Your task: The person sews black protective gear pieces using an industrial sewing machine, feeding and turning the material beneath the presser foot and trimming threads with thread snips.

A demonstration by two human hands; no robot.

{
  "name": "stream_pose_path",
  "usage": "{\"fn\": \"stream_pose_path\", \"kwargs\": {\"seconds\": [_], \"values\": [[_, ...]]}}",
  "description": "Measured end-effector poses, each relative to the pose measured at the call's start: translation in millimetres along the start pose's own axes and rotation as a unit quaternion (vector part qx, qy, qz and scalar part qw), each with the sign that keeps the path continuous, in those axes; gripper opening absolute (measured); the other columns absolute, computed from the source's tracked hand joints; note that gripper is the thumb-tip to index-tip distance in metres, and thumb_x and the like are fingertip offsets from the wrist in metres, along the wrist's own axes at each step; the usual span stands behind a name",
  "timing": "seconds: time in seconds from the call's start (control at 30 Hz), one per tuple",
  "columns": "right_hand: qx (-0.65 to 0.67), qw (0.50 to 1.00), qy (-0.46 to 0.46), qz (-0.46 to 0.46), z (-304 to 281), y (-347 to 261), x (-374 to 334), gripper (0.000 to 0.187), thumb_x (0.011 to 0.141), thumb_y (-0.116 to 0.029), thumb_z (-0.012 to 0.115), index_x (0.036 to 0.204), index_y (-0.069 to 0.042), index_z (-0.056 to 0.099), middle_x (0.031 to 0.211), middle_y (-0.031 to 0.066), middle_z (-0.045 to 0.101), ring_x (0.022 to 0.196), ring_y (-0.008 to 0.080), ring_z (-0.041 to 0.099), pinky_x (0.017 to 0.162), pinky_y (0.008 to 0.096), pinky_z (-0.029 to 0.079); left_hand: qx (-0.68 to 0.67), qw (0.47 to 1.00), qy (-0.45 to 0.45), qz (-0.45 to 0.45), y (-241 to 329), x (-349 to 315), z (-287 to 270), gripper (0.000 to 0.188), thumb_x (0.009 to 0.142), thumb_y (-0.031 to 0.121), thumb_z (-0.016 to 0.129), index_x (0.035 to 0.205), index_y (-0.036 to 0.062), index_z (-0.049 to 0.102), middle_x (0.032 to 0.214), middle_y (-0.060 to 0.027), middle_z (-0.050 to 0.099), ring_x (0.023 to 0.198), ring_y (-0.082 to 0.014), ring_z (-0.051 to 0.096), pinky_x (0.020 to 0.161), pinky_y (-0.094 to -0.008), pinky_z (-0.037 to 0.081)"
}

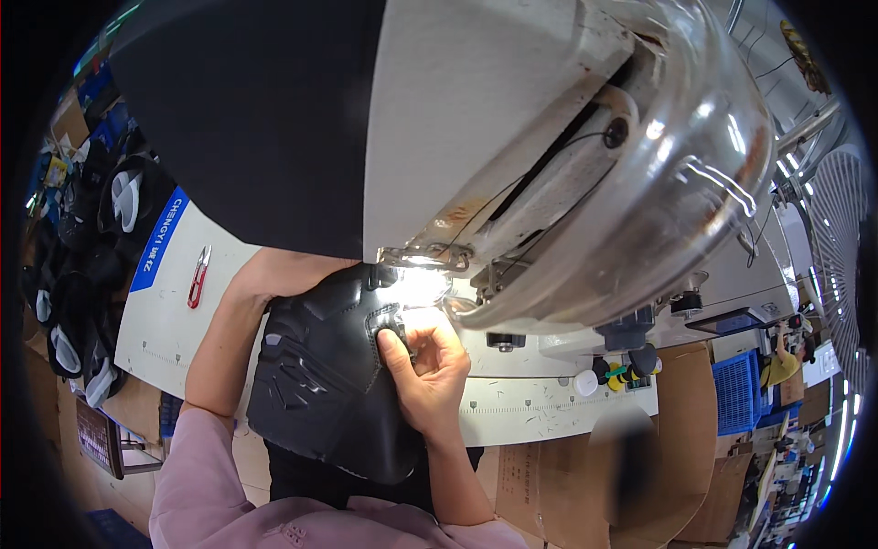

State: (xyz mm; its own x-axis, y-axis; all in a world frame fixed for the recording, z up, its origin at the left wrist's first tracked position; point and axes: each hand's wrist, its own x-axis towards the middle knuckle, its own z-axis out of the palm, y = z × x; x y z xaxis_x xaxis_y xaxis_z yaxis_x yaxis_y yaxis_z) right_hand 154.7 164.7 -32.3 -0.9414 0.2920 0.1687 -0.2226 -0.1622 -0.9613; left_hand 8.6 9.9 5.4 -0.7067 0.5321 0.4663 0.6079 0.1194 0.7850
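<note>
A black, moulded, leather-like piece (315,389) with raised shapes and a stitched edge lies over the front of the white work table, in front of my body. My right hand (428,366) pinches its right edge between thumb and bent fingers, close below the lit needle area of a sewing machine (494,119). My left hand (306,267) reaches over the piece's far left side. Its fingers are hidden behind the piece and the machine head, so their grip does not show.
Red-handled thread snips (199,277) lie on the table (151,316) to the left. Black shoe-like items (69,302) are heaped beyond. Small bobbins and caps (626,368) stand at the right, above an open cardboard box (677,439). A blue crate (737,393) is farther right.
</note>
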Motion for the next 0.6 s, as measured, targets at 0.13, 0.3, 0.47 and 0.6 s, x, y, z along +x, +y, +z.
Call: {"fn": "stream_pose_path", "kwargs": {"seconds": [0.13, 0.3, 0.47, 0.6], "values": [[0.022, 1.0, -0.009, -0.007, -4.6, 3.8, 0.5, 0.012, 0.087, 0.002, 0.065, 0.084, -0.002, 0.055, 0.083, -0.0014, 0.053, 0.075, 0.0048, 0.048, 0.069, 0.0194, 0.041, 0.015, 1.0, 0.001, -0.01, -0.6, -4.1, 1.3, 0.029, 0.078, 0.002, 0.073, 0.105, -0.0034, 0.065, 0.098, -0.0106, 0.068, 0.089, -0.0187, 0.064, 0.079, -0.0319, 0.052], [0.066, 0.998, -0.024, 0.008, -6.6, 6.5, 0.6, 0.012, 0.087, 0.001, 0.067, 0.084, -0.001, 0.055, 0.081, -0.0011, 0.054, 0.073, 0.0041, 0.05, 0.065, 0.0182, 0.041, 0.029, 0.999, 0.013, -0.02, -1.8, -6.3, 3.2, 0.029, 0.077, 0.001, 0.072, 0.104, -0.0038, 0.065, 0.098, -0.011, 0.068, 0.09, -0.0187, 0.064, 0.079, -0.032, 0.051], [0.055, 0.998, -0.024, -0.001, -4.2, 2.9, 1.1, 0.013, 0.087, 0.0, 0.067, 0.087, -0.001, 0.054, 0.082, -0.0009, 0.054, 0.074, 0.0041, 0.049, 0.066, 0.0182, 0.041, 0.003, 0.998, 0.012, -0.058, -1.1, -7.0, 6.4, 0.027, 0.077, 0.001, 0.072, 0.103, -0.0037, 0.066, 0.096, -0.0103, 0.069, 0.087, -0.019, 0.064, 0.077, -0.0313, 0.051], [0.091, 0.996, -0.005, 0.0, -0.8, 1.0, 0.2, 0.013, 0.087, 0.0, 0.066, 0.089, -0.001, 0.054, 0.084, -0.0011, 0.053, 0.076, 0.0041, 0.048, 0.068, 0.0181, 0.041, 0.047, 0.998, 0.031, 0.006, 6.2, -6.6, 8.7, 0.027, 0.078, 0.0, 0.071, 0.104, -0.0039, 0.066, 0.097, -0.0107, 0.069, 0.086, -0.0186, 0.064, 0.076, -0.0308, 0.051]]}}
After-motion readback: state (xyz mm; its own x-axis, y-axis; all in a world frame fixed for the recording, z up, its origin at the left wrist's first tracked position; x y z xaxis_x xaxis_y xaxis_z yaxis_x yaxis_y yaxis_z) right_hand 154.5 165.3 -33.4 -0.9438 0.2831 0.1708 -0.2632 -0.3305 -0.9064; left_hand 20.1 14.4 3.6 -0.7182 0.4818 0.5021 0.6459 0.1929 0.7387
